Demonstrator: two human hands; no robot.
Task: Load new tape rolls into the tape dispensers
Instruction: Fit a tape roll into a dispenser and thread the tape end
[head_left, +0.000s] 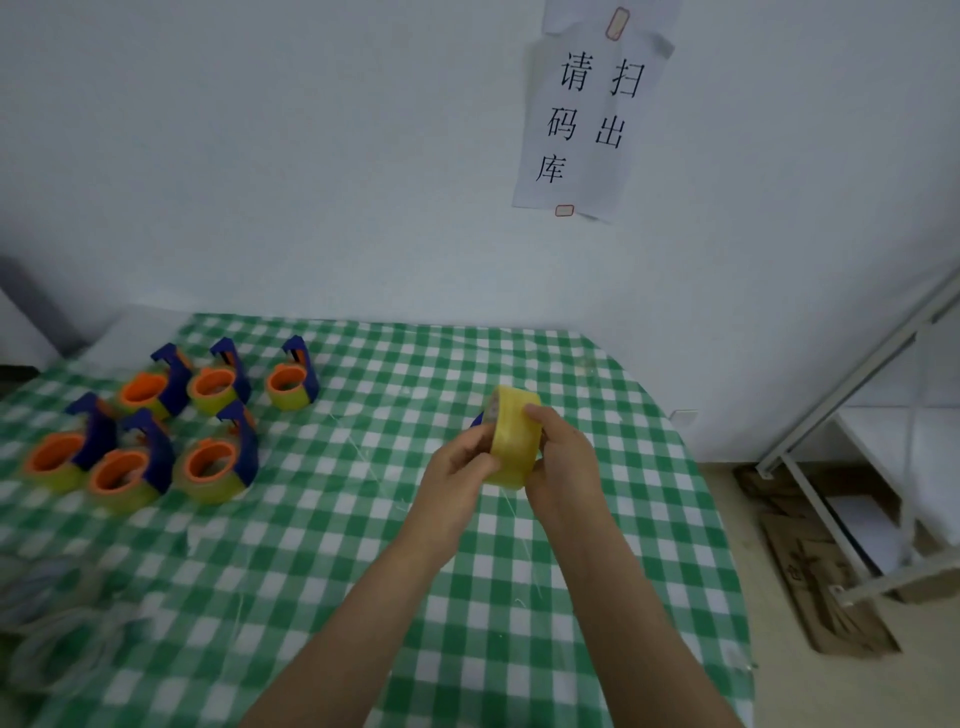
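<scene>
A yellow tape roll (514, 436) is held upright above the middle of the green checked table (363, 519). My left hand (460, 465) grips its left side and my right hand (558, 449) grips its right side, fingers curled over the top. A bit of a blue dispenser (479, 419) peeks out behind the roll on the left; most of it is hidden. Several blue and orange dispensers loaded with yellow tape (208, 462) stand in two rows at the table's left.
A paper sign (587, 119) hangs on the white wall behind. A white metal rack (852, 467) and flattened cardboard (821, 582) are on the floor to the right. Blurred clear wrapping (57, 639) lies at the table's near left corner.
</scene>
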